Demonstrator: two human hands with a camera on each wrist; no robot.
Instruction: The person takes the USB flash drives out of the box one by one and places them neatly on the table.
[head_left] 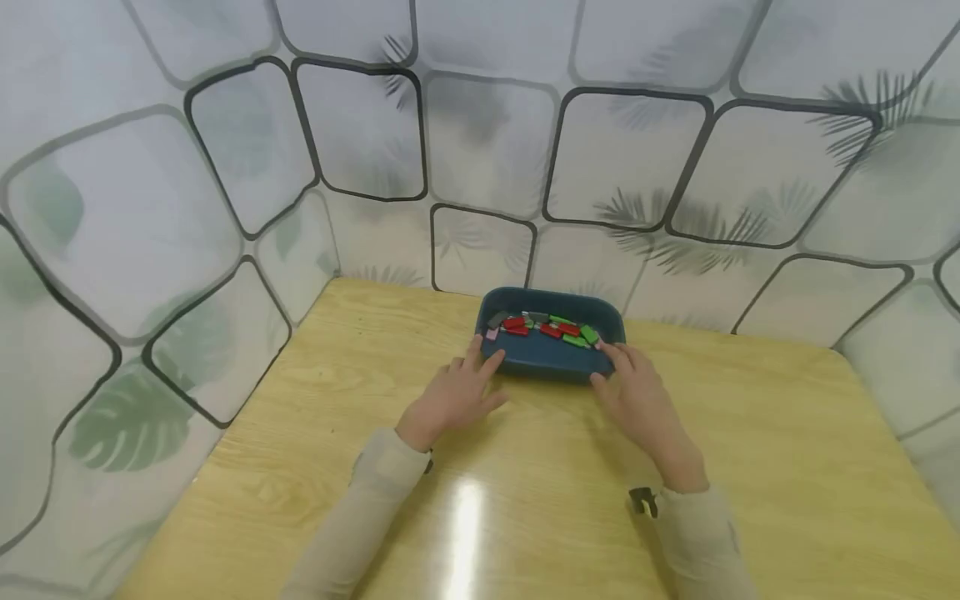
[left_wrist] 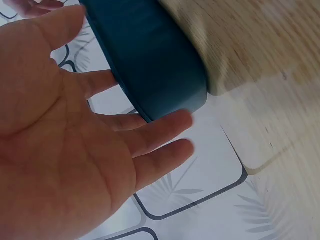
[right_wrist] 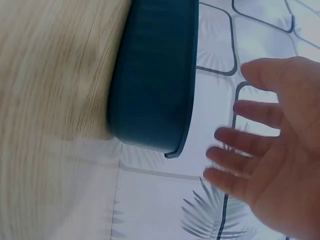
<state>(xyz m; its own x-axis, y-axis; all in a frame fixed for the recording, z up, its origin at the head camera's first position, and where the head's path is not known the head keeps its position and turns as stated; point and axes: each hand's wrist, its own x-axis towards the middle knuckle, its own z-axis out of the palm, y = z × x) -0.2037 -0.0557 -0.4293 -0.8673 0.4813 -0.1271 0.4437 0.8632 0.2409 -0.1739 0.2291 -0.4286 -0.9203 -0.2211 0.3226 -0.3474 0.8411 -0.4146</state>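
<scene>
A dark blue plastic tray (head_left: 551,372) stands on the wooden table near the back wall. Inside it lie several small USB flash drives (head_left: 569,330) in red, green, grey and pink, some showing metal ends. At the tray's front left corner is my left hand (head_left: 457,396), its fingers spread; in the left wrist view some fingertips pass behind the tray's rim (left_wrist: 125,92). My right hand (head_left: 645,404) is at the right end with fingers extended. The right wrist view shows that hand (right_wrist: 270,145) a small gap away from the tray's wall (right_wrist: 152,80), holding nothing.
The pale wooden table (head_left: 322,375) reaches to walls at the back and sides. Wallpaper (head_left: 487,142) with dark outlined shapes and leaf prints covers them. A bright light reflection lies on the tabletop between the forearms. Dark straps show at both wrists.
</scene>
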